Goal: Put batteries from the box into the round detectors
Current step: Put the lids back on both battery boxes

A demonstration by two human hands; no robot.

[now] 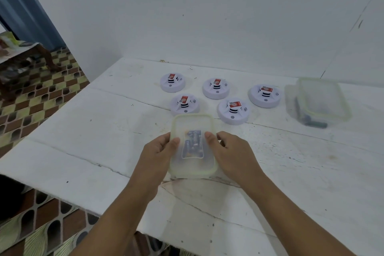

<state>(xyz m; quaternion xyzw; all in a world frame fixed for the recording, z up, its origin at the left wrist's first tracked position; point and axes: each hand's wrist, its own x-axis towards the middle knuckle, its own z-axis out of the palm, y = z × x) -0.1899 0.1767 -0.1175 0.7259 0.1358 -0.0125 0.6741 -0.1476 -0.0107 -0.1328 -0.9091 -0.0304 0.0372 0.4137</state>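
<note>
A clear plastic box (192, 169) with a pale green rim and its lid on lies on the white table (83, 151) in front of me. Dark batteries (193, 143) show through the lid. My left hand (155, 151) grips the box's left side, thumb on the lid. My right hand (230, 151) grips the right side, thumb on the lid too. Beyond the box lie several round white detectors, each with a red label on top, the nearest ones at the left (184, 105) and the right (233, 111).
A second clear lidded box (320, 102) with dark items inside stands at the table's right. A white wall (207, 16) rises behind the table. The table's left edge drops to a patterned tiled floor (41, 93), with furniture at the far left.
</note>
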